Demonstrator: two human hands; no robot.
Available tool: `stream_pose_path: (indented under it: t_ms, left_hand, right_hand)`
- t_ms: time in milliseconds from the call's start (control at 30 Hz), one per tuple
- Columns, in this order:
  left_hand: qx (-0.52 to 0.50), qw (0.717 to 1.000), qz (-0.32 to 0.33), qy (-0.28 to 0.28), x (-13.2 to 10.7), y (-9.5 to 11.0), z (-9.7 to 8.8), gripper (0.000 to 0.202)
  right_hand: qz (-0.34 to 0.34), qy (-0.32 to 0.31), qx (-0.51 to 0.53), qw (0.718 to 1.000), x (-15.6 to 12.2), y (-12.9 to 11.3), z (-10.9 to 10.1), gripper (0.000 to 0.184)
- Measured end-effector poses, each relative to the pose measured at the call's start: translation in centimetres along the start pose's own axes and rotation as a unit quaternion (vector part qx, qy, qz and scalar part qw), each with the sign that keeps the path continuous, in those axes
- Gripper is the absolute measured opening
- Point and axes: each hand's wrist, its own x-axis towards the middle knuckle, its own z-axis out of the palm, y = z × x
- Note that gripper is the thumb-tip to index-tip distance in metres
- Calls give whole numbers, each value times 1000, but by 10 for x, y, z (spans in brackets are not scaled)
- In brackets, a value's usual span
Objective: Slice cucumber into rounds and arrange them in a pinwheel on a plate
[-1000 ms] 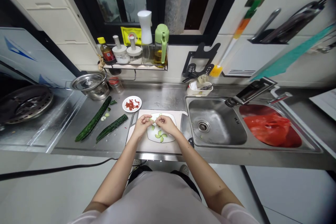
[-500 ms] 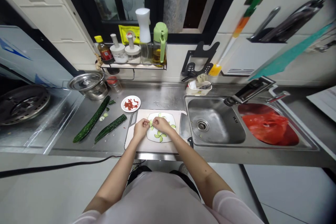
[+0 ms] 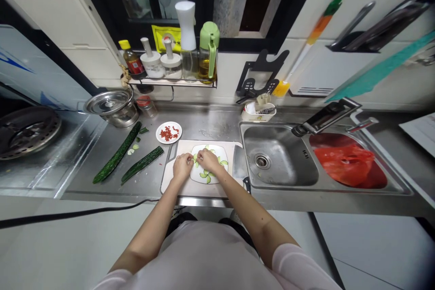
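Note:
A white plate [image 3: 221, 150] with several green cucumber slices [image 3: 205, 175] lies on a pale cutting board [image 3: 183, 186]. My left hand [image 3: 182, 165] and my right hand [image 3: 208, 160] meet over the plate's left side. Their fingertips are pinched together on a cucumber slice [image 3: 195, 158] between them. A cleaver [image 3: 239, 166] lies on the board's right edge, next to my right forearm.
Two long cucumber pieces [image 3: 117, 152] [image 3: 142, 163] lie on the steel counter to the left. A small dish of red bits [image 3: 169, 132] sits behind the board. A double sink [image 3: 282, 163] is on the right, with a red bag [image 3: 346, 163] in its far basin. A lidded pot [image 3: 111, 107] stands at the back left.
Both hands have shifted slightly left over the plate, still pinched together. The camera view has tilted a little.

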Motion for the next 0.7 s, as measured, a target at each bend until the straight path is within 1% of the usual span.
stream_pose_path:
  t_ms: [167,333,533,700]
  left_hand:
    - [21,1000,9,14,-2,0,1,15]
    - [27,1000,14,8,0,-2,4,16]
    - [28,1000,6,5,4,-5,8,14]
    - [21,1000,4,1,4,-6,7,14]
  right_hand:
    - [3,-2,-4,1000,1,1,0,14]
    - [3,-3,9,1000,2,3,2,16]
    - [5,0,-2,1000,2,4,4,16]
    - [3,0,-4,1000,2,5,4,16]
